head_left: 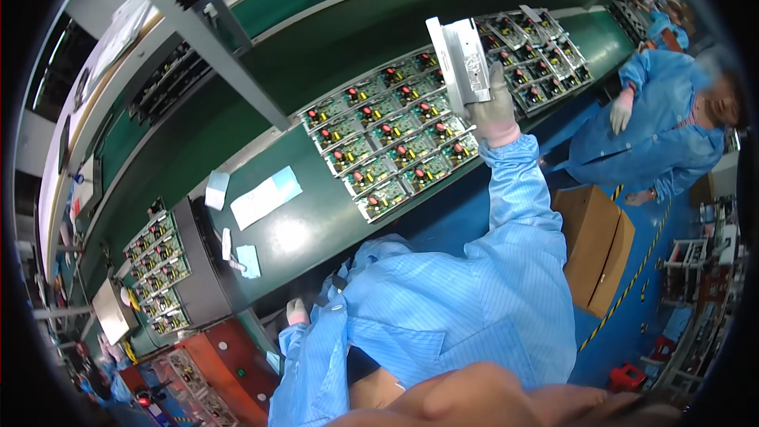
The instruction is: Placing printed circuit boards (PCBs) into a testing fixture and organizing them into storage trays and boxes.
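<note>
My right hand [496, 111], in a pale glove with greyish fingers, grips a silver metal channel-shaped housing [466, 59] by its lower end. The housing is held up, tilted, above the boards on the bench. Behind and below it, rows of green circuit boards [403, 130] in metal frames carry red, yellow and black parts. More framed boards [526, 55] lie just beyond my right hand. My left hand [296, 312], also gloved, is low beside my body near the bench's front edge. Its fingers are too small and foreshortened to read, and no object shows in it.
On the green bench [296, 257] lie white and light-blue sheets [267, 196]. Another group of boards [158, 269] stands at the left beyond a dark panel [207, 261]. A grey post [229, 63] rises from the bench. A cardboard box [589, 245] and a co-worker [660, 119] are at the right.
</note>
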### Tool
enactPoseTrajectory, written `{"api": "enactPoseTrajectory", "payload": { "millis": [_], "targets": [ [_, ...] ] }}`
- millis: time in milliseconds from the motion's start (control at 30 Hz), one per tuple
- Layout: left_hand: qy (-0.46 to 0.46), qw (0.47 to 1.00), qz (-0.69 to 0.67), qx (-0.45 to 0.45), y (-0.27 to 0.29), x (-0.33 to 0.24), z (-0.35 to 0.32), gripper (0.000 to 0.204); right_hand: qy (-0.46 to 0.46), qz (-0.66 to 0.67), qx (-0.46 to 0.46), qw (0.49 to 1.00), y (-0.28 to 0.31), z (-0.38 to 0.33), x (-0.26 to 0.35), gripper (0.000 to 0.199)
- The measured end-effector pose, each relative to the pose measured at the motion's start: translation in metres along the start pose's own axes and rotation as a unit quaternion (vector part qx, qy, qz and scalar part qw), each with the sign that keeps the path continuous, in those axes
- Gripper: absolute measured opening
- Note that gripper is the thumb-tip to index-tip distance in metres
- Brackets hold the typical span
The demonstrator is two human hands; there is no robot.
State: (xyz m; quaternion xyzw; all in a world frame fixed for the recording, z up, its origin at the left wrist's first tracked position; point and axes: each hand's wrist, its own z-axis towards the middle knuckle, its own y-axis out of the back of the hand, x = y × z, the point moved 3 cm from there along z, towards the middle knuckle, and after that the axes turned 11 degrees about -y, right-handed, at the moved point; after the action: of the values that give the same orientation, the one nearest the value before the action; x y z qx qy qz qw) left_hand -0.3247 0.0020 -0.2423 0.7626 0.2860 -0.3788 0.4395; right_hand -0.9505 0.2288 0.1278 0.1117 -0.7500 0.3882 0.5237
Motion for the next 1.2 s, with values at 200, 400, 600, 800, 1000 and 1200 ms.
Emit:
{"api": "enactPoseTrajectory", "payload": {
  "millis": [200,400,600,800,1000,1200],
  "targets": [
    [0.04,0.997,0.055,-0.025,0.005,0.078,-0.034,0.032,0.05,-0.154,0.031,0.986,-0.051,0.01,-0.014,0.058],
    [0.069,0.993,0.058,-0.077,0.009,0.106,-0.066,0.033,0.016,-0.131,0.114,0.985,-0.095,0.026,-0.037,0.057],
    [0.075,0.994,0.046,-0.066,-0.002,0.043,-0.079,0.033,-0.224,0.033,0.182,0.957,-0.134,0.029,-0.158,0.06],
    [0.087,0.99,0.051,-0.099,0.005,0.015,-0.111,0.031,-0.381,-0.072,0.089,0.917,-0.16,0.0,-0.341,0.048],
    [0.14,0.983,0.019,-0.119,0.009,0.044,-0.151,0.031,-0.224,-0.229,0.059,0.945,-0.184,0.098,-0.36,0.052],
    [0.182,0.973,-0.015,-0.143,0.005,0.054,-0.172,0.031,-0.127,-0.549,-0.11,0.819,-0.192,0.073,-0.348,0.058]
  ]
}}
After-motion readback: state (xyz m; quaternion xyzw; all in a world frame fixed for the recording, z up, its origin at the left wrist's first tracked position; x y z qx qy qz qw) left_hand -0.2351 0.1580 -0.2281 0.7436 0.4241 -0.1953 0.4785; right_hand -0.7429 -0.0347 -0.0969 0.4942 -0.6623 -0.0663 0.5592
